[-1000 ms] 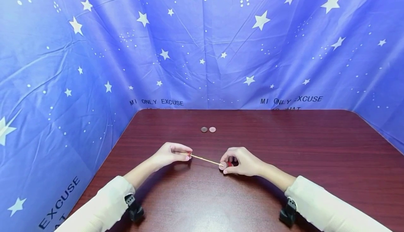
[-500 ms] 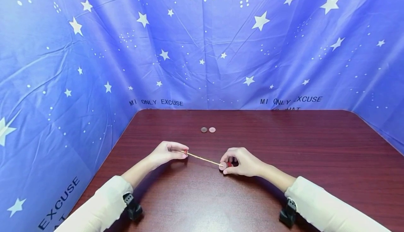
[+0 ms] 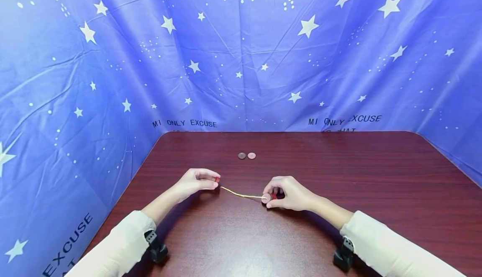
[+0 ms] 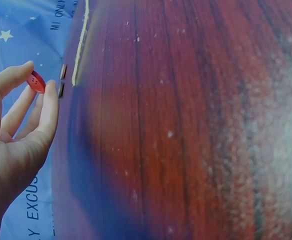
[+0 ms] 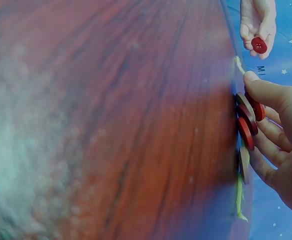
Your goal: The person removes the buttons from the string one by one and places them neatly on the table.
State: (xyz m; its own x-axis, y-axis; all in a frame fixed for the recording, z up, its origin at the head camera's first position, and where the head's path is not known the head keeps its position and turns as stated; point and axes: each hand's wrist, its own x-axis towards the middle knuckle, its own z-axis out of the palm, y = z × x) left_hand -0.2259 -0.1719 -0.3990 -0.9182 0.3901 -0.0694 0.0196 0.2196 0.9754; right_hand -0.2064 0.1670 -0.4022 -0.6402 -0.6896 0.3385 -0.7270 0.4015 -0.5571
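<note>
My left hand (image 3: 196, 183) pinches a red button (image 4: 37, 82) between thumb and fingertip, apart from the string. A yellow string (image 3: 242, 196) trails from the right hand toward the left, its free end just short of the left fingers. With thumb and fingers, my right hand (image 3: 291, 194) holds the buttons threaded on this string. A pale pink button (image 3: 267, 198) faces left at the front of that row. Several red, dark and brown buttons (image 5: 245, 133) show in the right wrist view, with a string tail (image 5: 240, 200) below them. The fingers partly hide the row.
A dark brown button (image 3: 242, 155) and a pink button (image 3: 251, 155) lie flat side by side farther back on the dark red wooden table (image 3: 339, 160). A blue star-printed curtain (image 3: 244, 59) stands behind the table and along its sides.
The red button has come off the string's end in my left hand, which has shifted slightly left. The string, taut before, now hangs slack. My right hand keeps its place.
</note>
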